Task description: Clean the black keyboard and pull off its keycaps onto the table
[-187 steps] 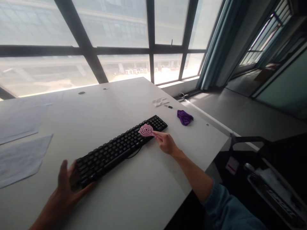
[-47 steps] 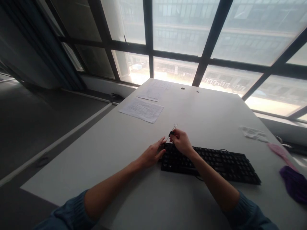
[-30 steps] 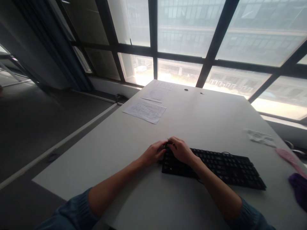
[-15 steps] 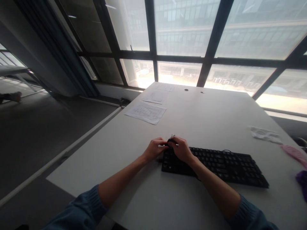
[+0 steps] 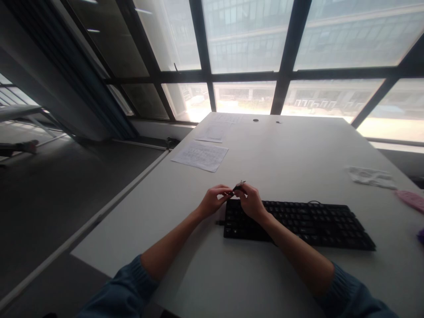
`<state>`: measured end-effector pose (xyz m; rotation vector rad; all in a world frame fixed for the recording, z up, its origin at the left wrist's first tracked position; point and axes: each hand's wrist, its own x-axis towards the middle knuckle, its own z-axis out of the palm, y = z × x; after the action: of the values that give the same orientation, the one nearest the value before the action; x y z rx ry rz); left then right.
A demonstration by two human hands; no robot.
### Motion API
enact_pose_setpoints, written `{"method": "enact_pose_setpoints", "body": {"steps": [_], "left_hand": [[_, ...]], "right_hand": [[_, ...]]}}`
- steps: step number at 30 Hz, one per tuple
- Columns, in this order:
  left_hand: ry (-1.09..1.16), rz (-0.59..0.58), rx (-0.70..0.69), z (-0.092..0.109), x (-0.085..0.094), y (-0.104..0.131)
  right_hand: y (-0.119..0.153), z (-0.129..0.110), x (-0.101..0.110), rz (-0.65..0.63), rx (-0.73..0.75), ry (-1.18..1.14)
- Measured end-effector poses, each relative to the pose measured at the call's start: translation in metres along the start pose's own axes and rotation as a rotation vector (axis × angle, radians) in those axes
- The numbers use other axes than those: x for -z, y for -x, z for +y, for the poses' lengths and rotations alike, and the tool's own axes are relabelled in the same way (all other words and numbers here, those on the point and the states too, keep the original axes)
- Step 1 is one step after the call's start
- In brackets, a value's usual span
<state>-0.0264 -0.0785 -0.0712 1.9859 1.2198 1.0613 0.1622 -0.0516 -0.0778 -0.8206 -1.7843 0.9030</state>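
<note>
Head view: the left hand (image 5: 213, 201) is angled inward, thumb and fingertips pinched on a small dark object (image 5: 237, 188). It is also gripped by the curled right hand (image 5: 252, 203), beneath and right of which a keyboard (image 5: 319, 221) is laid.

Daylight comes at me through the windows (image 5: 245, 39), burning the lower panes nearly white and brightening the far desk (image 5: 291, 145), while the floor (image 5: 99, 185) lies in gloom. Backlit, my left hand (image 5: 212, 202) and right hand (image 5: 252, 204) look shadowed, and the small dark item (image 5: 237, 188) in my fingers is too soft to make out. Haze thins the contrast, and the wide lens stretches and blurs the edges.
</note>
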Motion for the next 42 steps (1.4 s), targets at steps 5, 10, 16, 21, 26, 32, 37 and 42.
{"method": "enact_pose_setpoints", "body": {"steps": [5,10,16,21,26,32,37,42], "left_hand": [[-0.137,-0.034,-0.103,0.002,-0.004,-0.011],[-0.226,0.081,-0.08,0.001,-0.014,-0.015],[-0.12,0.085,0.027,0.006,-0.016,-0.011],[-0.143,0.027,-0.003,0.003,-0.013,-0.009],[-0.033,0.019,0.106,-0.006,-0.006,-0.01],[0.258,0.146,0.329,-0.03,0.004,-0.016],[-0.058,0.208,0.232,-0.056,0.007,-0.065],[-0.209,0.203,0.213,-0.074,-0.001,-0.115]], "right_hand": [[-0.001,-0.001,0.002,0.034,0.001,-0.013],[-0.001,0.003,0.0,0.071,-0.012,-0.009],[-0.003,0.003,-0.001,0.034,-0.003,-0.006],[-0.005,0.001,0.001,-0.011,-0.013,-0.011],[-0.004,0.003,0.0,-0.019,-0.025,-0.03],[-0.005,0.011,-0.004,0.104,-0.135,-0.168],[-0.006,0.017,-0.006,0.125,-0.181,-0.237],[-0.006,0.016,-0.007,0.183,-0.184,-0.232]]}}
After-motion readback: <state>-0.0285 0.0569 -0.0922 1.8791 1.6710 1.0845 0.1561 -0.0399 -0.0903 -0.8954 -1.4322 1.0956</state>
